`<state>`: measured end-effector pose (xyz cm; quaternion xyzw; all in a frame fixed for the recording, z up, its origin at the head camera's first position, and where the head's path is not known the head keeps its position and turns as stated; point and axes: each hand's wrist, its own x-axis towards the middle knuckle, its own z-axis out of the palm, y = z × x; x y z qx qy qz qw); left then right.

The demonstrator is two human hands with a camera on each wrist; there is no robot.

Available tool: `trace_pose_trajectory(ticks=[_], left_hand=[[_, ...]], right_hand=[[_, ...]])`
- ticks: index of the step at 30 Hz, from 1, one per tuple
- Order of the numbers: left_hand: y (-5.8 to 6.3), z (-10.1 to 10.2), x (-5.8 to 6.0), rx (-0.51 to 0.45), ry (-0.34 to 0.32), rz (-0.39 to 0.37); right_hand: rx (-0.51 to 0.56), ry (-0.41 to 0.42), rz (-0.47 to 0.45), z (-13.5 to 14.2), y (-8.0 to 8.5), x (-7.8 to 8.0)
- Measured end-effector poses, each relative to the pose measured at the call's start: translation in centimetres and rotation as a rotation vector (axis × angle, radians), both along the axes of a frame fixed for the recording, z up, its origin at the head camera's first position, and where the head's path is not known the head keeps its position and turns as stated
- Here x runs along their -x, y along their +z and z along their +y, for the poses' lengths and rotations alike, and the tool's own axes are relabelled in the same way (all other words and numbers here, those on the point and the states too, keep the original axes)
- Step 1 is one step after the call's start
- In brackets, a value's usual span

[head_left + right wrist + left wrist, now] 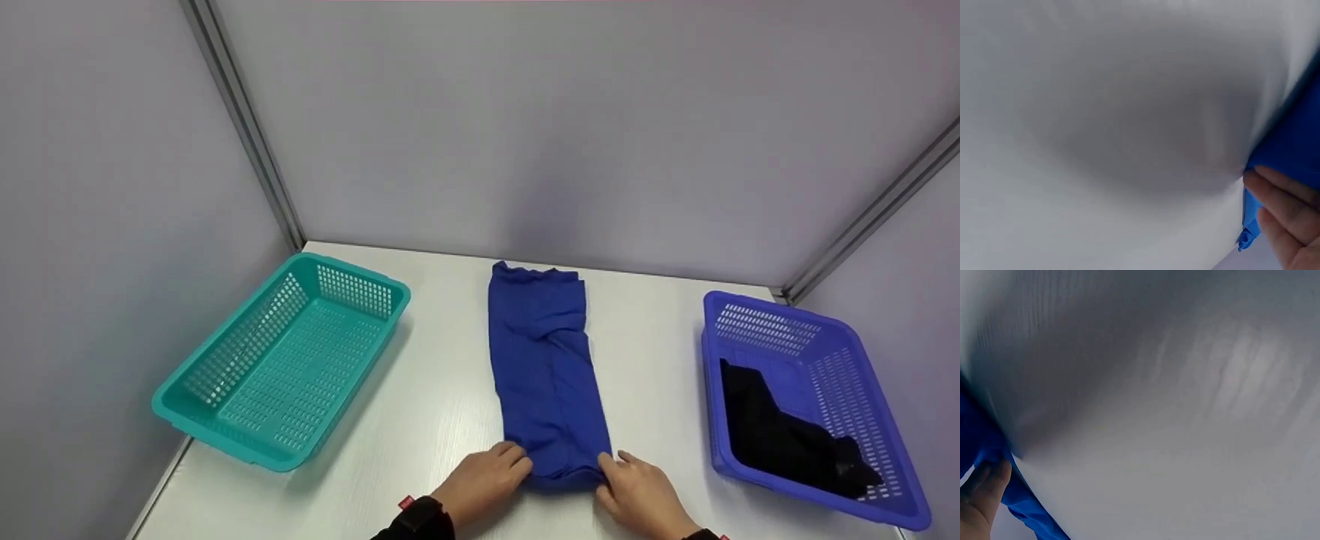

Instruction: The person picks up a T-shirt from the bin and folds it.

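A blue garment (pixel 551 375) lies folded into a long strip down the middle of the table, with a gathered edge at its far end. Its near end is slightly bunched. At the near left corner my left hand (pixel 489 478) pinches the fabric; in the left wrist view the thumb (pixel 996 486) lies against the blue cloth (pixel 1030 512). My right hand (pixel 641 491) grips the near right corner, and the right wrist view has its fingers (pixel 1280 199) at the edge of the cloth (pixel 1292 146).
On the left stands a teal plastic basket (pixel 341 420) with nothing in it. A blue-purple basket (pixel 877 390) at the right holds a black cloth item (pixel 787 442). Grey panels (pixel 525 135) rise behind and on both sides of the white table (pixel 420 420).
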<state>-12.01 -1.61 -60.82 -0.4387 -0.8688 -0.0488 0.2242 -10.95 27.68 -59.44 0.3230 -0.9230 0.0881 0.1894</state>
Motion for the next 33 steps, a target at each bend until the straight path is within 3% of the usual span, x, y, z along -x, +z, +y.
trace_pose_trajectory(ticks=[5,7,11,16,19,23,25,29,33], left_hand=[[-0.1,-2.2,-0.7,0.011,-0.054,-0.006],[0.0,-3.4,-1.1,-0.001,-0.081,-0.011],[0.4,-5.2,-1.9,-0.071,-0.13,0.01],[1.9,-5.3,-2.1,-0.336,-0.149,-0.014],[3.2,-5.0,-2.2,-0.524,-0.135,-0.182],[4.9,-4.7,-2.2,-0.721,-0.082,-0.49],[5.6,-4.5,-2.0,-0.796,-0.071,-0.592],[6.7,-4.0,-1.7,-0.905,-0.097,-0.709],[7.3,-3.9,-1.5,-0.926,-0.115,-0.803]], right_hand=[[0.007,0.282,0.09,0.3,-0.6,-0.1],[0.049,0.351,0.102,0.4,-0.7,-0.1],[0.174,0.402,0.061,0.5,-0.3,-0.5],[0.37,0.428,-0.108,0.6,0.9,-0.8],[0.482,0.39,-0.244,0.5,1.9,-0.9],[0.645,0.246,-0.409,0.2,3.7,-1.0],[0.731,0.174,-0.5,0.0,4.5,-0.9],[0.861,0.111,-0.708,-0.5,5.6,-0.7],[0.907,0.067,-0.856,-0.9,6.3,-0.6]])
